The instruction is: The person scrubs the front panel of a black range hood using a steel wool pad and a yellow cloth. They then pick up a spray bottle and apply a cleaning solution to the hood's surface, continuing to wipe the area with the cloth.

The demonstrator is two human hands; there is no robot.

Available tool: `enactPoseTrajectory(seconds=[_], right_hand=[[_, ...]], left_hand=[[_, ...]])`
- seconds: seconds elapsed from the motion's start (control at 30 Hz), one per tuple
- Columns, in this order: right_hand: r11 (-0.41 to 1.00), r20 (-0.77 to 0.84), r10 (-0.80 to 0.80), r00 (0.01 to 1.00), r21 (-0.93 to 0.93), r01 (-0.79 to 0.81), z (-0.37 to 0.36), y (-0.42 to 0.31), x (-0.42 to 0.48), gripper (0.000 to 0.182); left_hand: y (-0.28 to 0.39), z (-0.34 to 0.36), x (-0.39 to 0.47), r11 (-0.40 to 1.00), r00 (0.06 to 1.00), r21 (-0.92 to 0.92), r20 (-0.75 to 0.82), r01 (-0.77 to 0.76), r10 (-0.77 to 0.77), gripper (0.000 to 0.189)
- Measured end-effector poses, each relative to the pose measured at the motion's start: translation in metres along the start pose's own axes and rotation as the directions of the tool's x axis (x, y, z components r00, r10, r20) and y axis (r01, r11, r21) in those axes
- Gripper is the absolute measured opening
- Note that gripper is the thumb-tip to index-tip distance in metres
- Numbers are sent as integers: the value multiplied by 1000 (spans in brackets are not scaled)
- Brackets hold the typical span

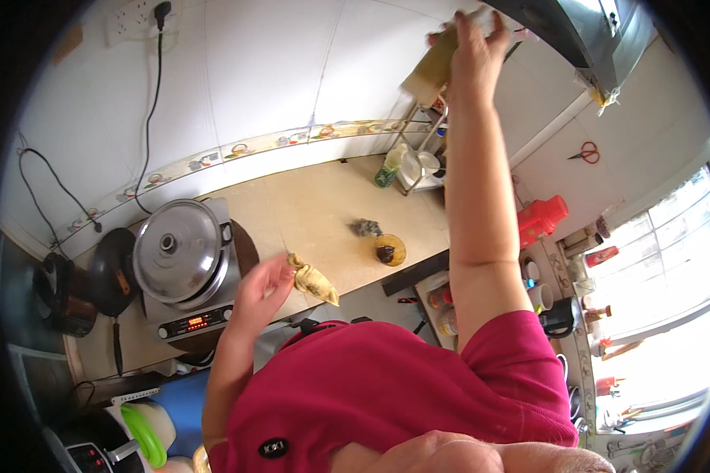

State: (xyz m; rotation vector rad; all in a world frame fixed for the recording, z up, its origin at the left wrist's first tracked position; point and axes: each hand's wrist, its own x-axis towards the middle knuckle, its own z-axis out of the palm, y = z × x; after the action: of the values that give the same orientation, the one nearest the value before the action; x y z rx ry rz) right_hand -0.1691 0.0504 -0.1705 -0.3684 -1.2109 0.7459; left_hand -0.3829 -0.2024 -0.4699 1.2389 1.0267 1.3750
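My left hand (pixel 265 290), in front of the counter's near edge, pinches a crumpled, stained yellowish cloth (pixel 313 281) that hangs from the fingertips. High up by the wall, my right hand (pixel 479 50) grips a blurred, yellowish-brown flat item (pixel 432 68); its kind is unclear. Below, on the beige countertop (pixel 313 201), lies a grey metal scouring pad (pixel 367 227). Beside the pad stands an amber glass bowl (pixel 397 251) with something dark in it.
A lidded steel pot (pixel 177 251) sits on a lit induction cooker (pixel 195 324), with a black frying pan (pixel 111 272) to its left. A small rack (pixel 417 171) and a green bottle (pixel 389 168) stand in the back corner. A dark range hood (pixel 574 35) overhangs the upper right.
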Motion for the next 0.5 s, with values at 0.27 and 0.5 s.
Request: enactPoseTrajectory(seconds=[0.27, 0.5], right_hand=[[988, 199, 28, 980, -155, 3, 18, 26, -96, 80], [990, 246, -12, 969, -131, 46, 24, -9, -107, 106]], left_hand=[[159, 78, 130, 411, 705, 750, 101, -518, 702, 89], [173, 95, 185, 403, 610, 765, -18, -502, 792, 54]])
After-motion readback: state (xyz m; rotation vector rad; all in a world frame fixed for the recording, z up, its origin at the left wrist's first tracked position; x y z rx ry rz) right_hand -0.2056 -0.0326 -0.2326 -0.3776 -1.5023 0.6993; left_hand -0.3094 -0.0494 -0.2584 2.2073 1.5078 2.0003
